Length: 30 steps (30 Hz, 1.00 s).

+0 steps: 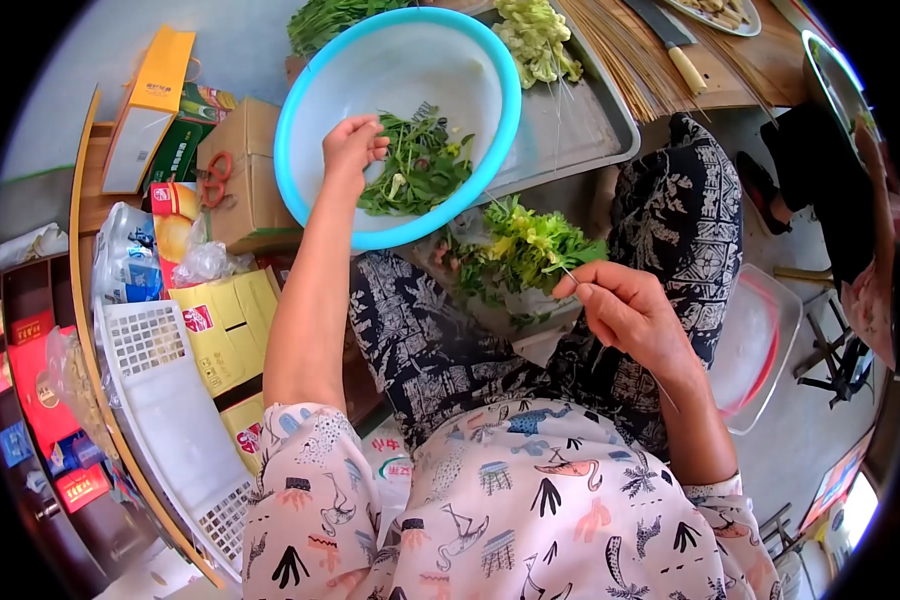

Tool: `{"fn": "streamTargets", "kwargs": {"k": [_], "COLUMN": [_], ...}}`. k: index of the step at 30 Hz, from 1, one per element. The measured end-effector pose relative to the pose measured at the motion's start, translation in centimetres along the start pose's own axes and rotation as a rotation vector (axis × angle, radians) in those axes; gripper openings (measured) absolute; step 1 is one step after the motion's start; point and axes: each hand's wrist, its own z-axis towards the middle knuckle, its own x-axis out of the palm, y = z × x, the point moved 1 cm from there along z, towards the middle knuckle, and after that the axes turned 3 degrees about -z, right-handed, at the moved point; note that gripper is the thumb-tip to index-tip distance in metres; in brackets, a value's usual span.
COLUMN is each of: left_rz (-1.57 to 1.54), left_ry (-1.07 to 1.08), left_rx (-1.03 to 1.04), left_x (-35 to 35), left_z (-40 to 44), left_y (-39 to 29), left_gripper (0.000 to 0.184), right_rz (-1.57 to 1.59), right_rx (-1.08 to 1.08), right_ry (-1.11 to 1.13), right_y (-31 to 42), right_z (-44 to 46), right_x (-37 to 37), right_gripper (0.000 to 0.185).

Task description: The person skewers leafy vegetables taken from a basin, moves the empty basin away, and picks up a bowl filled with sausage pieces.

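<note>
My left hand (353, 152) is over the left side of a blue-rimmed basin (300, 175), its fingers curled together at the edge of the loose leafy greens (420, 165) inside. Whether a leaf is between those fingers I cannot make out. Low between my knees, my right hand (625, 312) pinches a thin skewer (666, 392), whose tail end runs back past my wrist. At its front end is a bunch of yellow-green leafy greens (540, 245). How far the stick passes into the leaves is hidden.
Pale green vegetables (535, 40) lie in a metal tray (560, 150) beneath the basin's right side. Many bamboo skewers (610, 50) and a knife (685, 70) rest on the wooden table. Left are a cardboard box (255, 165) and red scissors (216, 180). Another person's dark clothing (815, 170) shows at right.
</note>
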Motion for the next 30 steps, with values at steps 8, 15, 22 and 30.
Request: {"fn": "streamTargets", "kwargs": {"k": [8, 15, 22, 30], "left_rz": [0.803, 1.249, 0.538, 0.073], "left_ry": [-0.063, -0.012, 0.139, 0.189], "left_rx": [0.341, 0.145, 0.012, 0.247], "left_x": [2.6, 0.3, -0.9, -2.0], "left_z": [4.1, 5.0, 2.3, -2.5], "left_y": [2.1, 3.3, 0.4, -3.8], "left_gripper": [0.018, 0.016, 0.01, 0.013], "right_rz": [0.001, -0.009, -0.001, -0.027], "right_rx": [0.008, 0.031, 0.025, -0.02], "right_ry": [-0.005, -0.006, -0.015, -0.005], "right_y": [0.1, 0.2, 0.1, 0.0], "right_z": [0.0, 0.4, 0.3, 0.0], "right_x": [-0.2, 0.0, 0.1, 0.2], "right_gripper": [0.019, 0.019, 0.019, 0.019]}}
